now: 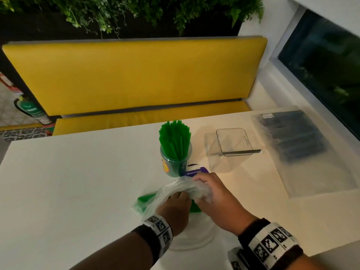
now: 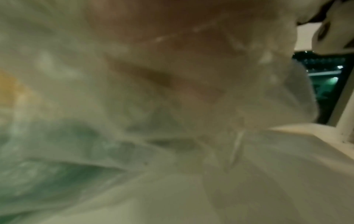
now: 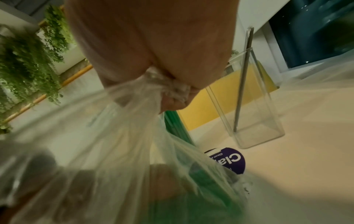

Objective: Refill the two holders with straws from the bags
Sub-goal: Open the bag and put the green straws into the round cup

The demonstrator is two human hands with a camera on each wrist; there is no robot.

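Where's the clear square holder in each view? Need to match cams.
Head: clear square holder right of centre on the table, one dark straw leaning in it, right of the round holder of green straws.
Left wrist: not in it; blurred clear bag fills the picture.
Right wrist: holder right of centre, beyond the right hand.
Shared landmark: purple sticker, head and right wrist views only.

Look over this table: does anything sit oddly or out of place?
Only one thing: the square clear holder holds a single dark straw, leaning across it with its tip over the rim. The round holder stands upright, packed with green straws. Nothing is spilled.
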